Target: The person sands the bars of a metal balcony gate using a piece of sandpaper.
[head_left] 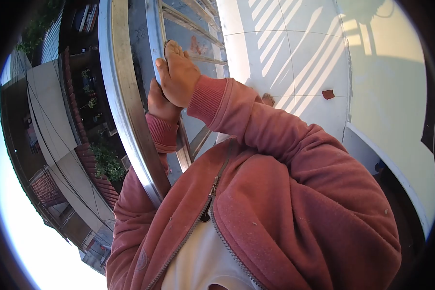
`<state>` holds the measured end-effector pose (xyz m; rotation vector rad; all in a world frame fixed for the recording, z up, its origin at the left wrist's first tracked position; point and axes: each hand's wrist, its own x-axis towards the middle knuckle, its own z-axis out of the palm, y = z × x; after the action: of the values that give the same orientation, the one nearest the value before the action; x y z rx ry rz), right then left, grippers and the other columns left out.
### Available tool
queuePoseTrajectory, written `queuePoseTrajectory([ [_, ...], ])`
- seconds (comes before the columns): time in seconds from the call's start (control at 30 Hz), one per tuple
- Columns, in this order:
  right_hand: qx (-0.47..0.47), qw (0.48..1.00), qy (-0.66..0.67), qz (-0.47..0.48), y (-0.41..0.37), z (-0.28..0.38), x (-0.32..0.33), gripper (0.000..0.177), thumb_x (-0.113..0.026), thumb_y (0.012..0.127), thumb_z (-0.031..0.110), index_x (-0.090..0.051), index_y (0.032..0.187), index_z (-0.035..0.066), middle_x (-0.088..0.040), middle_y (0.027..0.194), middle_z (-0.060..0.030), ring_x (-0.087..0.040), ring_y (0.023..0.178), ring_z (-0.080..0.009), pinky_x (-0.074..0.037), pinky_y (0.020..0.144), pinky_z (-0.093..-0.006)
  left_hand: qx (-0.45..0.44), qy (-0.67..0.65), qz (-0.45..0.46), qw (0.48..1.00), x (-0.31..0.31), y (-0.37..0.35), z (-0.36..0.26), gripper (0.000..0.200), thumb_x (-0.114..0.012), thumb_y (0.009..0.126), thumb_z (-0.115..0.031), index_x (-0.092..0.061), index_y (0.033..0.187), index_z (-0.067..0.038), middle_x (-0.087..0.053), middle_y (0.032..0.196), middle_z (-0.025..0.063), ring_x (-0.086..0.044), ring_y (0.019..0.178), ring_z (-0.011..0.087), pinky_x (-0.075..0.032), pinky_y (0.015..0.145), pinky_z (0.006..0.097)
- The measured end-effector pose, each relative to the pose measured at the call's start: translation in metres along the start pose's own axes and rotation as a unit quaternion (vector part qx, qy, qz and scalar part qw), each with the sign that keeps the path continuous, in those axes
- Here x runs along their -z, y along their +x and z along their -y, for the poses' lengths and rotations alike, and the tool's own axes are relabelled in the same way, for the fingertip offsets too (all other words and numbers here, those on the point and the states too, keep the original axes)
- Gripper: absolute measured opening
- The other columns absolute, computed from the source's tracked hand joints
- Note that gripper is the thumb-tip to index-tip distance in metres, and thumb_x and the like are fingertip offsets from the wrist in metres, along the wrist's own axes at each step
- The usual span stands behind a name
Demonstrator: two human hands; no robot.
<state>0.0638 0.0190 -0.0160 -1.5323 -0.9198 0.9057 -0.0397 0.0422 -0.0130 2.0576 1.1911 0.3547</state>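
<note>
At far left, a pale building [43,99] with cables [58,169] across its front appears sideways in the view, with a leafy shrub [106,159] beside its tiled edge. Next stands a wide metal rail [121,96], its surface bright and reflective, and just to its right a narrower metal rail [154,29] with crossbars [193,21] joining it. A pale tiled floor [295,53] follows, striped by sunlight and shadow; a bare foot [268,99] and a small reddish-brown piece [327,94] are on it. A cream wall [391,101], partly shaded, closes the right side. The left arm passes behind the wide rail; the left hand [162,102] is at the narrower rail, partly covered by the right hand, its thumb raised and its fingers' state cannot be told. The right arm reaches across from the right, bent at the elbow; the right hand [179,77] lies over the narrower rail, fingers close together, thumb apart; whether they grip cannot be told.
</note>
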Motion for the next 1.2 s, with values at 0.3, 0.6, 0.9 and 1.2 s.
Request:
queuePoseTrajectory([
  [0.3,0.175,0.961,-0.089,-0.196,-0.018,-0.008,-0.025,0.042,-0.039,0.092,0.021,-0.038,0.117,-0.013,-0.048,0.111,-0.0349,-0.045,0.109,-0.0458,-0.032,0.099,-0.044,0.092,-0.38,0.022,0.92,-0.002,0.006,0.018,0.037,-0.063,0.081,-0.014,-0.046,0.11,0.001,-0.058,0.106,0.0118,-0.057,0.095,0.0168,-0.045,0.08,0.0286],
  [0.6,0.206,0.943,-0.136,-0.223,-0.006,-0.014,-0.011,0.04,-0.04,0.092,0.022,-0.041,0.111,-0.013,-0.054,0.098,-0.0335,-0.053,0.099,-0.0445,-0.038,0.093,-0.0438,0.158,-0.607,0.038,0.778,-0.011,0.004,0.01,0.04,-0.063,0.082,-0.017,-0.045,0.112,0.001,-0.058,0.106,0.0136,-0.058,0.096,0.0192,-0.046,0.08,0.03],
  [0.9,0.122,0.983,-0.102,-0.092,0.003,-0.003,0.003,0.047,-0.041,0.091,0.019,-0.032,0.121,-0.017,-0.046,0.114,-0.0346,-0.043,0.112,-0.0441,-0.032,0.099,-0.0438,0.081,-0.217,0.076,0.97,-0.004,-0.002,0.023,0.031,-0.044,0.093,-0.014,-0.041,0.12,0.0,-0.052,0.116,0.0117,-0.053,0.104,0.0177,-0.044,0.085,0.0284],
  [1.2,-0.005,1.0,0.013,-0.004,0.005,0.005,0.003,0.05,-0.041,0.09,0.017,-0.028,0.125,-0.016,-0.037,0.126,-0.0346,-0.034,0.123,-0.043,-0.02,0.107,-0.045,-0.13,-0.06,0.036,0.989,-0.005,-0.004,-0.004,0.046,-0.041,0.094,-0.031,-0.036,0.127,0.0,-0.046,0.126,0.0146,-0.047,0.115,0.024,-0.039,0.094,0.033],
])
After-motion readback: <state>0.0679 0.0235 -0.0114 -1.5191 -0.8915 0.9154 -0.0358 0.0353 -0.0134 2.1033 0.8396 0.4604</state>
